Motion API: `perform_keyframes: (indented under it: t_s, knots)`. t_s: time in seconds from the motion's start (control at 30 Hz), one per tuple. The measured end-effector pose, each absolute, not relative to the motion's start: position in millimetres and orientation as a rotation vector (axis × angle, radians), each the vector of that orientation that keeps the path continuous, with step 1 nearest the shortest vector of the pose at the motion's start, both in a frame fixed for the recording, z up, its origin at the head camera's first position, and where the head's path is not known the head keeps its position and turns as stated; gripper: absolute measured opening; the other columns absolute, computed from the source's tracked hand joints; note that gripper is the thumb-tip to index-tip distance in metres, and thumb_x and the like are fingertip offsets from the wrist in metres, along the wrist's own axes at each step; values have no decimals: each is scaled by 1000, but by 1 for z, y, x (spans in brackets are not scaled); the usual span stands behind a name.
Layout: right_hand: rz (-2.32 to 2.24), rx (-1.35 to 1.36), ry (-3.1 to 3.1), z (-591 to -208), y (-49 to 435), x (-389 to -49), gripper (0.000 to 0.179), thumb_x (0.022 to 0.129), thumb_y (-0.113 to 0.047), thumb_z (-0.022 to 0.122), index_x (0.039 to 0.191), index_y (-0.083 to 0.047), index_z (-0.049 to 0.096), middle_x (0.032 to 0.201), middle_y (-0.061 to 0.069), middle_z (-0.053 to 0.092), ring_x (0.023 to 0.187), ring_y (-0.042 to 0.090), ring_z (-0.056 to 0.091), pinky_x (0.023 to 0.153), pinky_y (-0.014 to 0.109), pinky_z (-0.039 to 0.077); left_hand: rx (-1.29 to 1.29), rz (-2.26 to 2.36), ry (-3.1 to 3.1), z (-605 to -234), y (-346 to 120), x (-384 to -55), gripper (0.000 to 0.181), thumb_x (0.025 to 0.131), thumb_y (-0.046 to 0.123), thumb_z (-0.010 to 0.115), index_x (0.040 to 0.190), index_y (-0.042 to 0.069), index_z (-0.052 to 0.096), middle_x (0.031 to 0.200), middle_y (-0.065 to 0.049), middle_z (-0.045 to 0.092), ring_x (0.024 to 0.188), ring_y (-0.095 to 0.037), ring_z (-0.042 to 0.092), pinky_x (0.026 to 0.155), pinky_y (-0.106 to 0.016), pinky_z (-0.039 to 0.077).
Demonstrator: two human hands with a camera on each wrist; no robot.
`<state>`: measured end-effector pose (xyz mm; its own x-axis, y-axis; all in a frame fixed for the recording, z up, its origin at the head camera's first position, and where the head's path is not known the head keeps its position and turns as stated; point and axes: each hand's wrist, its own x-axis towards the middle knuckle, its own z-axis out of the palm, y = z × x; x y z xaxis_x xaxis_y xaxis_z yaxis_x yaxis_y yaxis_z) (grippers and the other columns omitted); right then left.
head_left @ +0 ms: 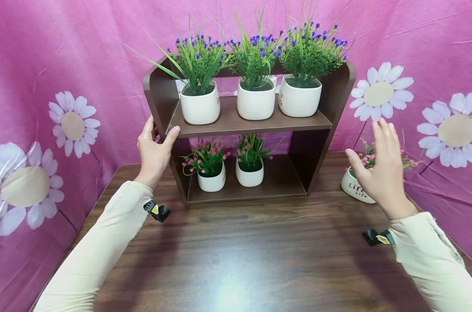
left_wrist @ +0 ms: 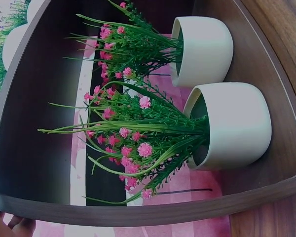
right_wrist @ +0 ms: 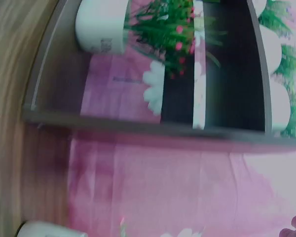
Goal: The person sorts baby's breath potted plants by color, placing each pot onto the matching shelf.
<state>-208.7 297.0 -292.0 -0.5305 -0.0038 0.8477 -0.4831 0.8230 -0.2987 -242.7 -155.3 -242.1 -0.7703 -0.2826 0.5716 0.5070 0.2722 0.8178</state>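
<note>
A dark brown two-tier shelf (head_left: 244,197) stands at the far side of the table. My left hand (head_left: 154,149) grips its left side panel, thumb on the front edge and fingers round the outside. My right hand (head_left: 384,173) is raised to the right of the shelf, fingers straight and holding nothing. It partly hides a white pot (head_left: 357,188) of pink flowers marked "Life". White pots with purple flowers (head_left: 255,99) line the upper tier. On the lower tier stand two pots of pink flowers, a left one (head_left: 212,178) and a right one (head_left: 250,173).
The wooden table (head_left: 236,251) extends in front of the shelf, with a bright reflection near its front. A pink cloth (head_left: 115,65) printed with large white daisies hangs behind and at both sides.
</note>
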Motion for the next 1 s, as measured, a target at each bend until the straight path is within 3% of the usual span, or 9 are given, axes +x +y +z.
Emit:
perform_keyframes:
  t_s: [0.27, 0.5, 0.77, 1.0]
  knots:
    - [698, 257, -2116, -308, 347, -189, 93, 79, -52, 71, 148, -3, 31, 154, 21, 25, 144, 33, 15, 118, 45, 5, -189, -1574, -1905, -242, -154, -241, 53, 86, 6, 69, 135, -2, 50, 127, -22, 58, 115, -30, 57, 101, -33, 43]
    - [769, 96, -2213, -334, 392, -181, 95, 76, -18, 79, 152, -9, 24, 156, 16, 20, 145, 22, 10, 118, 44, 2, -185, -1578, -1899, -243, -156, -242, 54, 86, 6, 69, 136, -2, 50, 128, -21, 58, 116, -29, 57, 101, -33, 43]
    - [956, -94, -2505, -373, 428, -182, 107, 84, -24, 72, 153, -8, -10, 157, 24, -9, 143, 40, -7, 114, 56, -3, -203, -1573, -1893, -244, -156, -244, 53, 86, 5, 69, 135, -3, 50, 126, -23, 58, 114, -30, 57, 100, -33, 44]
    - [1101, -167, -2603, -401, 437, -197, 105, 88, -30, 67, 150, -1, -13, 151, 37, -6, 138, 54, -4, 111, 63, 1, -199, -1571, -1898, -244, -157, -244, 54, 86, 6, 70, 136, -2, 50, 126, -22, 58, 115, -30, 57, 101, -32, 44]
